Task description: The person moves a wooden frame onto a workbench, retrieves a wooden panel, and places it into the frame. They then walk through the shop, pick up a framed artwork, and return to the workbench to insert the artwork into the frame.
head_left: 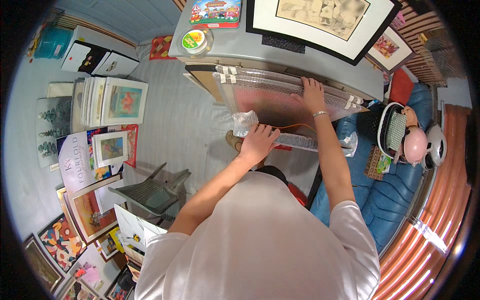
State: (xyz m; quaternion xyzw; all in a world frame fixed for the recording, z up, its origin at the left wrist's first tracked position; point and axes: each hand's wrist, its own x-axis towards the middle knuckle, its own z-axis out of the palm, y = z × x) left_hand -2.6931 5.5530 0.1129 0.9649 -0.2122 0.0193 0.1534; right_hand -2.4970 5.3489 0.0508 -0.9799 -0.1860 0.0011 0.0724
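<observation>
Bubble-wrapped framed picture point(272, 102) leans against the grey desk's point(300, 57) front edge, wrapping apparently under way: the left hand point(258, 141) grips loose wrap at its lower edge, the right hand point(312, 94) lies flat, fingers spread. Taping that loose end likely follows.

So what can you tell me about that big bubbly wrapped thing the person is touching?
The bubble-wrapped panel is a large, flat, rectangular thing covered in clear bubble wrap, with dark and reddish tones showing through. Pale tape strips hold the wrap at its top corners. It stands on edge, leaning against the grey table. The right hand lies flat on it; the left hand grips loose wrap at its lower edge.
</observation>
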